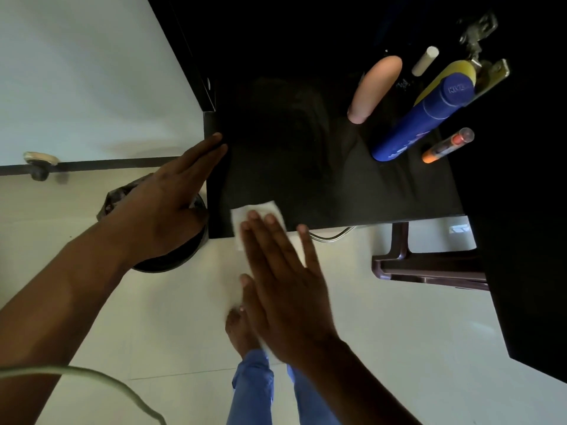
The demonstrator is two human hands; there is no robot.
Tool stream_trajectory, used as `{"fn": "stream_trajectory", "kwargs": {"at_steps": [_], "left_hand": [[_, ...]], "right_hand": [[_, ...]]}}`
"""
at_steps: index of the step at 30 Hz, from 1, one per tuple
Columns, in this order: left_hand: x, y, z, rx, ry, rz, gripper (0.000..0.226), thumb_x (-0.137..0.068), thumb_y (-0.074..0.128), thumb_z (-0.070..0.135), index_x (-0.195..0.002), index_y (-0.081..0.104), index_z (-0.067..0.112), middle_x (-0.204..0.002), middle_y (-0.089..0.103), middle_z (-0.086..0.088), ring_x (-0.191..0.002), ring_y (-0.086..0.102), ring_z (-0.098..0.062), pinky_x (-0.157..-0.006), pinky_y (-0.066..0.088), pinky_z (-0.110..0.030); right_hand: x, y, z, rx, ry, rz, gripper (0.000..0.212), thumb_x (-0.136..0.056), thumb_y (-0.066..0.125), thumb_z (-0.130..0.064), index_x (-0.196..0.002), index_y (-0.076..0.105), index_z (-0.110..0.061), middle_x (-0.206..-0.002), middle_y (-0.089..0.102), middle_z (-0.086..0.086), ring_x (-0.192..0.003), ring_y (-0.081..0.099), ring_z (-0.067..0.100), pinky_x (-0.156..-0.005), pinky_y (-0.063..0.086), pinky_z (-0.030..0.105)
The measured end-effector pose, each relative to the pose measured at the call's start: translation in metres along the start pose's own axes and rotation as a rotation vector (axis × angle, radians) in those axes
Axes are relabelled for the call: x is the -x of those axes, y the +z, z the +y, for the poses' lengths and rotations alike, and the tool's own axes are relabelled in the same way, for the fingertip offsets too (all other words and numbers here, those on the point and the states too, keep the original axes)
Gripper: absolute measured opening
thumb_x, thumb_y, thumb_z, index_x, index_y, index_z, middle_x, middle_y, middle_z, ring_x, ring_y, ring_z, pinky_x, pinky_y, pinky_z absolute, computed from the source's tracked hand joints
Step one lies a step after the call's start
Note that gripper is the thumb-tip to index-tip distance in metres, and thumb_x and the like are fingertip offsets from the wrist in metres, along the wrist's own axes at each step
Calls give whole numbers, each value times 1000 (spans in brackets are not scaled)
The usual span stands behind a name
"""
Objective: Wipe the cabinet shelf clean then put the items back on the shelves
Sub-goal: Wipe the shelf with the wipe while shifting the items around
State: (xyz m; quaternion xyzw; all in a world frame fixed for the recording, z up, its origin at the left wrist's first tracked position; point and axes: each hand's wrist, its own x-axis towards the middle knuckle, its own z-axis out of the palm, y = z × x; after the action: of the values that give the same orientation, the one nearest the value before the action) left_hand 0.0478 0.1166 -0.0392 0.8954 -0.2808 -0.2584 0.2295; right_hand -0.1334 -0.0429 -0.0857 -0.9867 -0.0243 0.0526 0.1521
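Right hand [285, 289] flat, pressing tissue [260, 216] at shelf [337, 185] front edge, left hand [165, 207] open bracing its left corner; sweep toward the blue bottle [426, 118], keep pressure even.

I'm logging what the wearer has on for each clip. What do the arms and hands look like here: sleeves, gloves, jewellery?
Both the left hand and the right hand are bare: no gloves, rings, watch or bracelet show. Both forearms are uncovered down to the frame edge, so no sleeve is visible. The fingernails look short and unpainted. Lower down, blue trousers show.
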Motion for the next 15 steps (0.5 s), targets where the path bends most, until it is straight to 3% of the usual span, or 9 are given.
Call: {"fn": "stream_trajectory", "kwargs": {"at_steps": [3,8,12,15], "left_hand": [[1,-2,-6,78,29,11,91,-79,46,16,-164,22,37,-167,7,36,-156,24,-8,-120,38,-47],[-5,-2,-14,188,23,40,89,-76,46,12,-161,32,36,-166,17,34,-155,20,2,-124,32,-48],[-5,2,-14,201,19,63,83,-82,47,12,-160,35,34,-167,20,30,-154,18,8,-125,20,-26],[-4,1,-11,189,35,100,69,-92,47,17,-159,38,31,-167,25,26,-154,20,7,-125,19,-26]], "right_hand": [[16,-4,44,-8,163,148,64,-105,41,-34,-164,26,-14,-174,20,3,-162,14,19,-131,6,50],[12,-2,61,-10,432,284,62,-109,30,-41,-162,32,-10,-170,30,7,-161,19,22,-131,6,51],[5,3,16,-79,240,209,64,-108,35,-40,-164,27,-10,-173,21,6,-162,13,22,-131,8,52],[-4,6,-18,-46,50,76,66,-109,21,-46,-166,14,-13,-176,8,4,-163,0,20,-131,3,49]]}}
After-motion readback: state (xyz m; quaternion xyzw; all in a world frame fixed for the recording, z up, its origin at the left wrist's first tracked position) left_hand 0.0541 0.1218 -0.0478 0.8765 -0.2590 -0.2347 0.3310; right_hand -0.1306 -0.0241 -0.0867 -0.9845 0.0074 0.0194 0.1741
